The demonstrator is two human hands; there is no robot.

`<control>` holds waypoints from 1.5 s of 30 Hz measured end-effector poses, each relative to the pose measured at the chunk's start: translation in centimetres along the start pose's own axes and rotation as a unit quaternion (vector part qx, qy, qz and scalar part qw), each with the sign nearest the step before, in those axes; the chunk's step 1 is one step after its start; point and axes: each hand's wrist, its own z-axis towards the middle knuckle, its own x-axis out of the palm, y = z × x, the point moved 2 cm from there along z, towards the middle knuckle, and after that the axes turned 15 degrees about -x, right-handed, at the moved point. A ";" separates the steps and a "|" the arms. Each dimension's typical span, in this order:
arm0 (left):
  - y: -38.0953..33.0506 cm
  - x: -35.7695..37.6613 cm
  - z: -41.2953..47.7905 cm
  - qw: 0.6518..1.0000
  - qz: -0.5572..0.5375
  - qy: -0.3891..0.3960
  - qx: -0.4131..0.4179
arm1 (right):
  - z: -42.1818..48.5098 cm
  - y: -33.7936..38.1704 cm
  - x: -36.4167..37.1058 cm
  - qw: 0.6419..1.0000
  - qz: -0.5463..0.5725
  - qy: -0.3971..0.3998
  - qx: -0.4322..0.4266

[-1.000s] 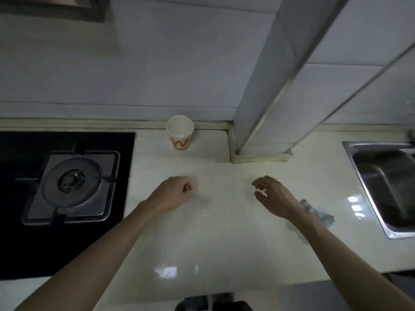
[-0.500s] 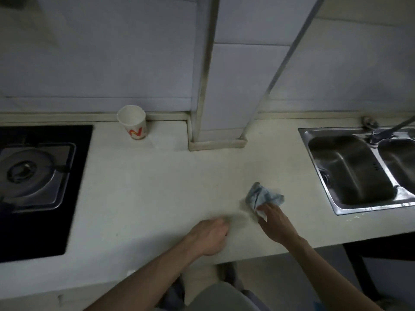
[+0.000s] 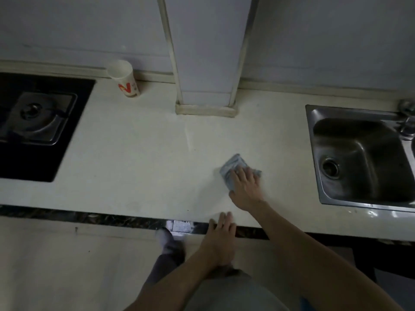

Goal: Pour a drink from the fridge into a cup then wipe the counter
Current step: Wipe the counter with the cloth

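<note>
Blue-grey cloth (image 3: pixel 233 163): lies crumpled on the counter, right of centre, between the foot of the tiled pillar (image 3: pixel 206 63) and the sink, nearer the front edge than the wall.
Right hand (image 3: pixel 246 187): laid flat on the near half of the cloth, fingers spread and fairly straight, pressing it to the surface rather than gripping it.
Left hand (image 3: pixel 221 239): fingers straight and together, tips resting on the counter's front edge just below the right wrist; it holds nothing.
Counter (image 3: pixel 134 164): cream, with a dark speckled strip along its front lip.
Paper cup (image 3: pixel 124 78): white with a red-orange mark, standing at the back wall left of the pillar, well apart from the cloth; its contents cannot be seen.
Hob (image 3: pixel 27 162): black glass with one metal burner (image 3: pixel 38 115), set into the counter at the left.
Sink (image 3: pixel 363 135): steel basin at the right, drain showing, tap (image 3: pixel 406 113) at its far corner.
Below the counter: a grey-socked foot (image 3: pixel 167 241) on the floor.
</note>
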 end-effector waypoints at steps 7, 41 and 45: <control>-0.7 0.4 -0.5 0.999 0.033 0.004 -0.020 | -2.6 -0.8 1.9 1.000 0.014 0.021 0.004; -2.0 -0.3 0.7 0.999 0.003 -0.039 -0.003 | -17.7 -2.2 7.0 0.986 -0.022 0.057 0.152; -3.0 0.0 0.8 0.998 -0.015 -0.053 0.026 | -17.7 -2.6 6.8 0.987 -0.005 0.058 0.151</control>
